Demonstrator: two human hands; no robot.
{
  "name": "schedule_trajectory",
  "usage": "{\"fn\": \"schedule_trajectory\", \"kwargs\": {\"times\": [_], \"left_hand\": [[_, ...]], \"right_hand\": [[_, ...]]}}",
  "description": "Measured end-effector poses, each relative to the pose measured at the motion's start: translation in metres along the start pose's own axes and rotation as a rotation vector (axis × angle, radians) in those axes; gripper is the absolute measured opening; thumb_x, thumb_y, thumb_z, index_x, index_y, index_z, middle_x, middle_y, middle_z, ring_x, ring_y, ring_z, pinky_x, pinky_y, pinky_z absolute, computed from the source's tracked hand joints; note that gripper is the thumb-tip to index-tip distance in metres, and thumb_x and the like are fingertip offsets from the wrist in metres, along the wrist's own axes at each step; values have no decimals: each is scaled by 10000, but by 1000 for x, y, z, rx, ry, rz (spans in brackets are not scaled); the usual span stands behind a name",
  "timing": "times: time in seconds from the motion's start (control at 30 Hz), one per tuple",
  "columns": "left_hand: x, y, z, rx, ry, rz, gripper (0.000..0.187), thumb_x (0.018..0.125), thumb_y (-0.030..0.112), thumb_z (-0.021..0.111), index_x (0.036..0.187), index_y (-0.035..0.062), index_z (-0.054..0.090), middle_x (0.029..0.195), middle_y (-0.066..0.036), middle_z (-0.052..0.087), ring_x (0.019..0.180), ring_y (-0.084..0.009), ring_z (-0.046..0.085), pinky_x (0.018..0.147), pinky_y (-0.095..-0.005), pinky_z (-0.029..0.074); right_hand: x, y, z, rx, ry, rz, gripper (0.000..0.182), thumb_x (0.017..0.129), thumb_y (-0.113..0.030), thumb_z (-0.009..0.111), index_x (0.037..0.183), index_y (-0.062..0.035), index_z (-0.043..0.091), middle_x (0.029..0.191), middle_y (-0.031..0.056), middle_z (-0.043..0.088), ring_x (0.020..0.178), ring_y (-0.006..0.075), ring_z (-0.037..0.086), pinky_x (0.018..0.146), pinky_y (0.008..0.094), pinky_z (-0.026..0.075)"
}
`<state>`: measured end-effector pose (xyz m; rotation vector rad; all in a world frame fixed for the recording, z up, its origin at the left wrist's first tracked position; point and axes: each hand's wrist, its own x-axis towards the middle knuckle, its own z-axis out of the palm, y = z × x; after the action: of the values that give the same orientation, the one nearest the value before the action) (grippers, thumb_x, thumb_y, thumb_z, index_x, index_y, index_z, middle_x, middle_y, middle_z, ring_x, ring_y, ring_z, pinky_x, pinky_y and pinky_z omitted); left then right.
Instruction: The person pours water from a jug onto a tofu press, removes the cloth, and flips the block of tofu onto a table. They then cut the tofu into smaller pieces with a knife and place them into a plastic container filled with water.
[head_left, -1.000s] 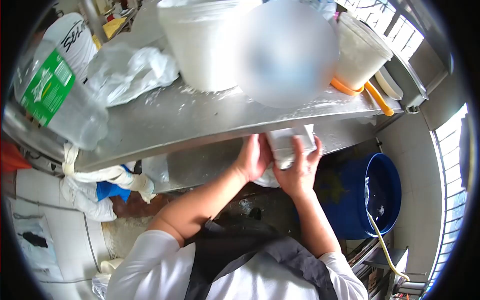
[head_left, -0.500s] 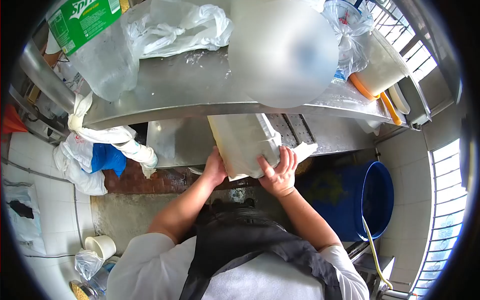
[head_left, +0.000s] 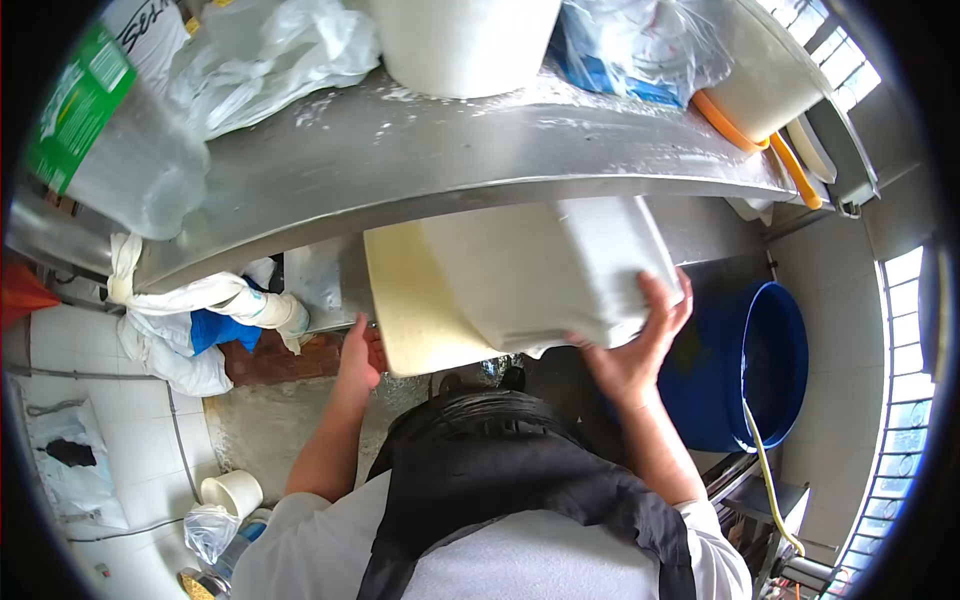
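A broad slab, pale yellow on its left part, is held below the steel shelf. A smooth grey-white sheet lies over the rest of it; the material cannot be told. My right hand grips the near right corner through the sheet, thumb at the near edge and fingers along the right side. Beside the slab's near left corner is my left hand, its fingers apart and holding nothing. The far side of the slab is hidden under the shelf.
The steel shelf bears a white bucket, plastic bags, a green-labelled bottle and an orange-handled item. A blue barrel with a hose stands at right. Cloth wrappings hang at left.
The slab has turned so that its broad yellow and grey-white face shows. My left hand has come off it to the left; my right hand has moved right with the corner.
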<state>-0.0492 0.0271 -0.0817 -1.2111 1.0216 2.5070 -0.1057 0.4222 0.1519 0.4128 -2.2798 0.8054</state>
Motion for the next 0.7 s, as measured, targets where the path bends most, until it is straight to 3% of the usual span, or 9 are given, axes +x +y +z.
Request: {"fn": "schedule_trajectory", "kwargs": {"times": [0.1,0.17,0.23,0.37,0.47,0.5,0.57,0.63,0.7], "left_hand": [[-12,20,-1,125,97,15,639,1017,635,496,969,30,694,874,-118,762,737,-224,740,685,-351,603],[-3,23,-14,100,144,31,662,1002,658,505,961,25,695,890,-124,769,749,-225,746,695,-363,606],[9,26,-25,50,172,26,689,1000,671,495,959,17,706,910,-133,775,780,-247,754,738,-393,610],[11,26,-22,47,158,55,720,1041,636,436,1117,-35,687,1064,-169,758,942,-290,745,863,-429,599],[11,26,-15,107,206,89,722,1062,616,398,1192,-42,664,1195,-179,726,1054,-298,721,924,-440,582],[8,26,-12,162,240,95,715,1069,609,385,1212,-37,656,1253,-176,706,1096,-296,708,947,-443,574],[10,23,-11,284,306,171,694,1082,578,370,1231,-42,644,1256,-193,699,1091,-324,699,953,-455,556],[29,23,-17,1179,486,722,612,1085,491,423,1265,-60,619,1175,-220,711,1063,-375,689,976,-474,527],[-20,15,93,1422,419,1009,511,1038,330,575,1372,-55,531,1288,-260,628,1213,-424,590,1070,-476,445]], "right_hand": [[6,62,-13,184,98,296,932,706,-393,936,1437,-75,453,1395,191,453,1328,342,439,1099,488,407],[7,96,-17,667,334,609,639,916,-284,795,1417,-63,465,1326,113,534,1178,256,545,1060,417,436],[-6,168,-24,895,440,766,526,960,-304,737,1372,-80,501,1301,106,560,1169,240,559,1049,425,453],[-38,245,-33,1108,550,1057,495,967,-436,664,1333,-122,553,1270,90,609,1191,281,584,1043,470,482],[-77,289,-31,1276,577,1057,486,940,-383,660,1340,-126,562,1306,99,616,1235,322,592,1056,522,501],[-85,295,-31,1268,599,1144,488,943,-376,648,1348,-120,557,1321,98,611,1237,324,590,1052,522,502],[-101,308,-28,1282,577,1181,534,970,-431,628,1388,-112,539,1350,101,600,1252,322,580,1068,520,484],[-104,315,-26,1323,577,1204,572,978,-471,623,1419,-121,519,1370,95,585,1265,318,565,1072,512,476],[-102,311,-28,1360,561,1298,727,988,-607,586,1509,-121,442,1459,89,530,1327,310,517,1096,490,450]]}}
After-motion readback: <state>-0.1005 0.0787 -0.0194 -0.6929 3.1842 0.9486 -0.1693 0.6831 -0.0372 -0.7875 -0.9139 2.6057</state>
